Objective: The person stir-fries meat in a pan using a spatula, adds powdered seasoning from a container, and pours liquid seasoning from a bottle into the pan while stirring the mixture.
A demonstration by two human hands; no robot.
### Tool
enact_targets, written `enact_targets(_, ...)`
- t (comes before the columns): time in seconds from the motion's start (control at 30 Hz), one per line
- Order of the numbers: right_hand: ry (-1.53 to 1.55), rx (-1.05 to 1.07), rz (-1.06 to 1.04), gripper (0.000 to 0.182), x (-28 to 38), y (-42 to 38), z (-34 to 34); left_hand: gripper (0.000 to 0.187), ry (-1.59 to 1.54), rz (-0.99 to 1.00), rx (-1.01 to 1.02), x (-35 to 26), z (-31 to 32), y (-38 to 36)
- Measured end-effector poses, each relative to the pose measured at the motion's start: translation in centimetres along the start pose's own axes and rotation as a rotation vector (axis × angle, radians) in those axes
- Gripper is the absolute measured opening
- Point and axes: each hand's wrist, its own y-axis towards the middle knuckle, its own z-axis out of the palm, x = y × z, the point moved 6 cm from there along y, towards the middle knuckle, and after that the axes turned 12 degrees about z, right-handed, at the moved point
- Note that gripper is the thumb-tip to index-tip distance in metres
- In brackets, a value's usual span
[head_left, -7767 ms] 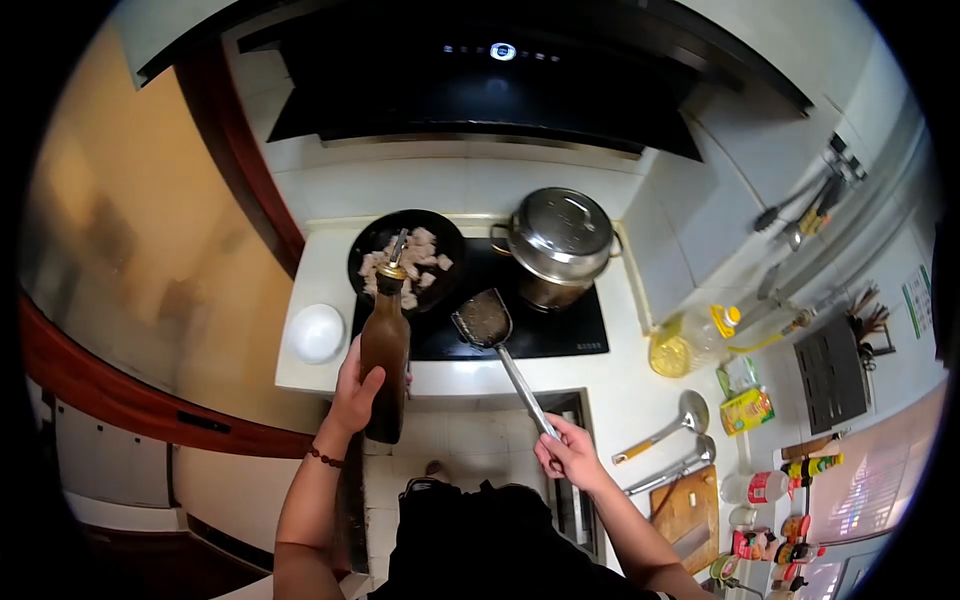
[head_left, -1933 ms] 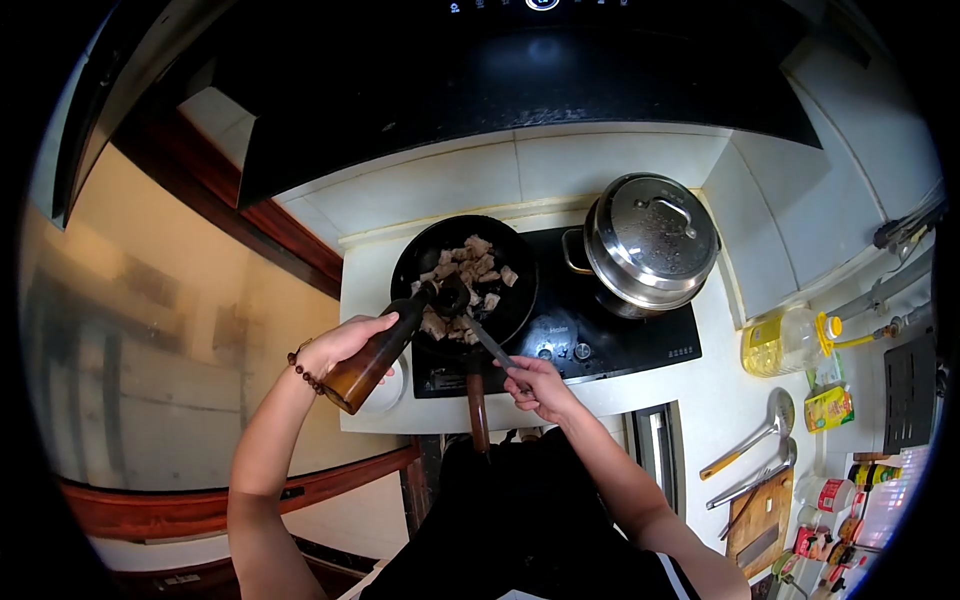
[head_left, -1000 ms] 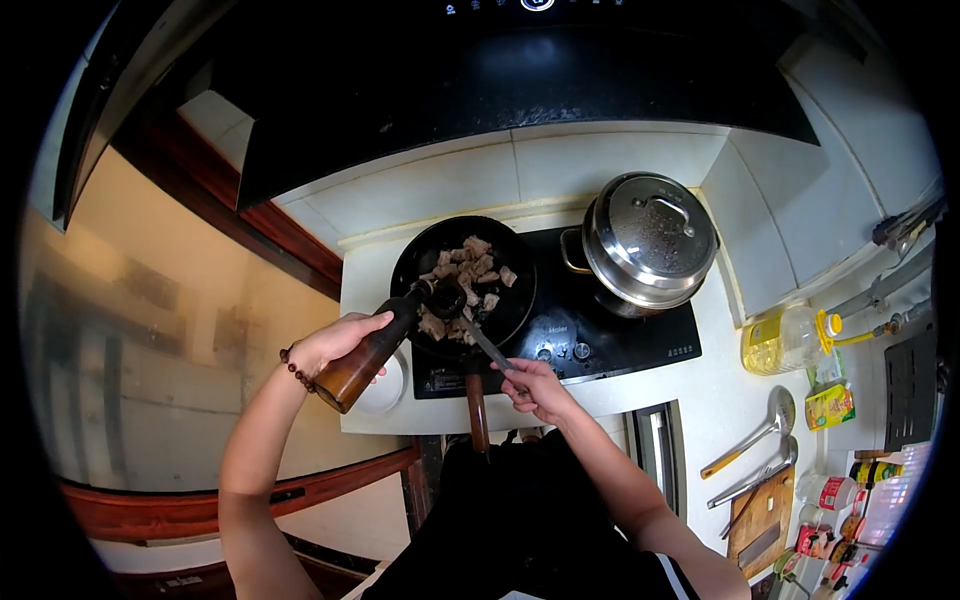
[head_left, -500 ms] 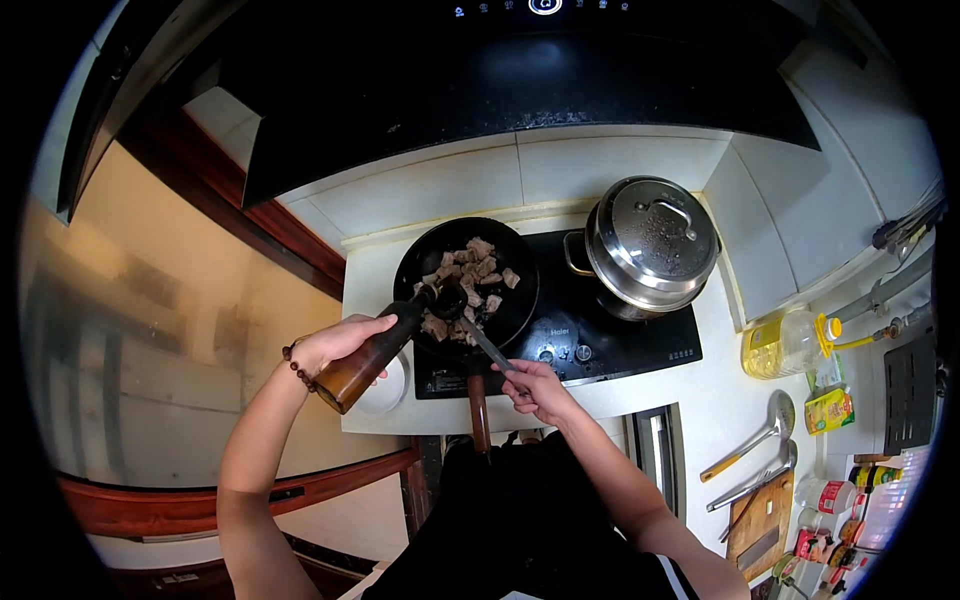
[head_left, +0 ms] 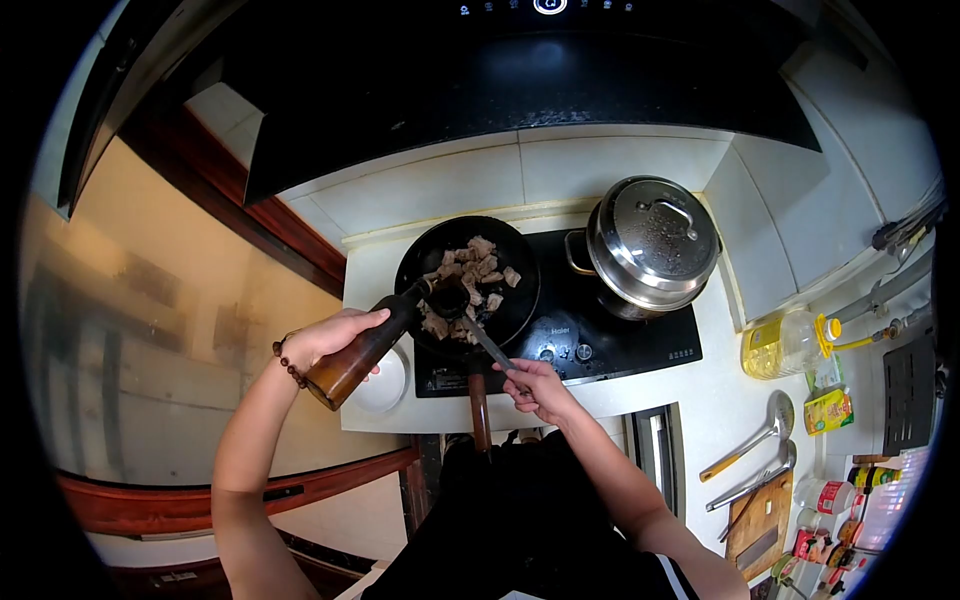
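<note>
My left hand (head_left: 335,340) grips a large bottle (head_left: 365,350) with a dark neck and brown glass base. The bottle is tilted, its mouth over the left side of a black frying pan (head_left: 522,318). My right hand (head_left: 537,388) is closed round the grey handle of a ladle (head_left: 487,345). The ladle's dark bowl seems to be just under the bottle's mouth; whether liquid flows is too dark to tell. Several chunks of browned meat (head_left: 485,262) lie in the pan. The pan's brown handle (head_left: 479,415) points toward me.
A lidded steel pot (head_left: 655,245) stands on the right of the black cooktop (head_left: 620,345). A white plate (head_left: 385,390) sits left of the pan. On the right counter are an oil jug (head_left: 785,345), a skimmer (head_left: 760,435) and a cutting board (head_left: 765,520). The range hood (head_left: 530,90) hangs above.
My left hand and the bottle have shifted slightly to the left, and the bottle's base has dropped a little. My right hand and the ladle look almost unchanged.
</note>
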Motion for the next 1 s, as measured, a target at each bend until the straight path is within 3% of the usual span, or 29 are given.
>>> enact_targets(1.0,-0.001,-0.015,0.002,0.029,0.3,-0.1,0.6,0.053,-0.05,0.005,0.013,0.7,-0.6,-0.1)
